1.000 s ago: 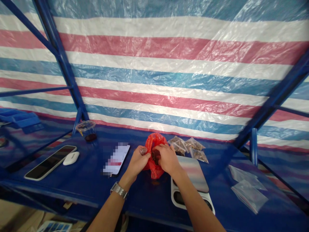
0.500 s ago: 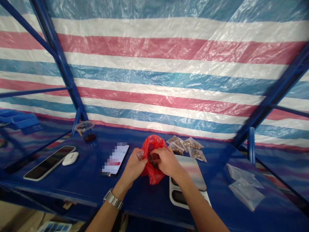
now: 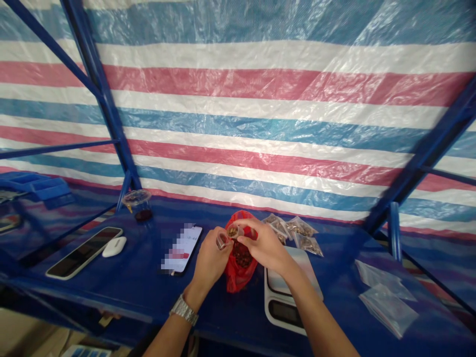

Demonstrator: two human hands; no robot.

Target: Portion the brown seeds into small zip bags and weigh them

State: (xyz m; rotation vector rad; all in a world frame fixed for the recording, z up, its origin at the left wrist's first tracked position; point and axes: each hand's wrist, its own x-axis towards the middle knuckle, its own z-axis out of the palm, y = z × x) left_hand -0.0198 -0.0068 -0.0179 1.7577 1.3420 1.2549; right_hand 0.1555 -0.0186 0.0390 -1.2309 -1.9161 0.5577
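My left hand point(image 3: 211, 255) is closed on a small clear plastic bag point(image 3: 223, 241), held with its mouth open above the left side of a red plastic bag point(image 3: 235, 278). In my right hand point(image 3: 266, 245) is a small clear cup point(image 3: 235, 231) with brown bits inside, tilted close to the small bag's mouth. The red bag stands open beneath both hands, and dark brown dried bits point(image 3: 243, 255) show inside it. Just right of it, partly under my right forearm, lies a white kitchen scale point(image 3: 273, 312) with a metal plate.
Several filled zip bags point(image 3: 308, 243) lie behind the scale. Flat clear zip bags point(image 3: 388, 307) are at the right. Leftward lie a lit phone point(image 3: 188, 245), a dark phone point(image 3: 84, 253), a white earphone case point(image 3: 114, 246) and a lidded cup point(image 3: 139, 206). Blue posts point(image 3: 111, 119) frame the table.
My right hand has risen out of the red bag with the cup and come over to the small bag. The contents of the red bag now show. The camera view has shifted slightly.
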